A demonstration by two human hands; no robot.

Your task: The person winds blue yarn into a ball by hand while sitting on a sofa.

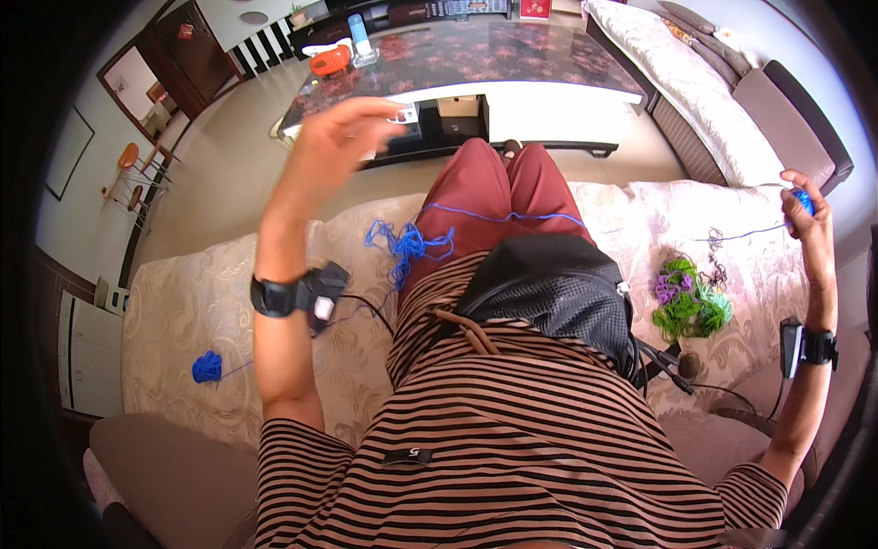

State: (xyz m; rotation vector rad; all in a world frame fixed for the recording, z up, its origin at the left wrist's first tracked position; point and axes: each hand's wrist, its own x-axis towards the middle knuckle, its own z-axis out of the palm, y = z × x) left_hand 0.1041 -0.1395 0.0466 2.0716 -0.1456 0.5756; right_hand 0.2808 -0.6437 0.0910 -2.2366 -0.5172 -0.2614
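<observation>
At the far right, my right hand [808, 218] is raised with a small ball of blue yarn [803, 200] in its fingers. From the ball a blue strand [748, 235] runs left, and a blue strand [511, 217] also lies across my thighs. My left hand [350, 134], blurred, is lifted over the floor before the coffee table; nothing shows in it, and its fingers are partly apart. A loose tangle of blue yarn [406, 247] rests against my left thigh. Farther left, a compact blue yarn bundle [207, 367] sits on the sofa cover, trailing a thin strand.
Green and purple yarn [675, 295] lies on the patterned sofa cover [610, 206] to my right, beside a dark strand. A black mesh bag [549, 295] with cables is on my lap. Ahead stands a coffee table [466, 58] bearing a blue bottle [358, 34] and an orange object [330, 60].
</observation>
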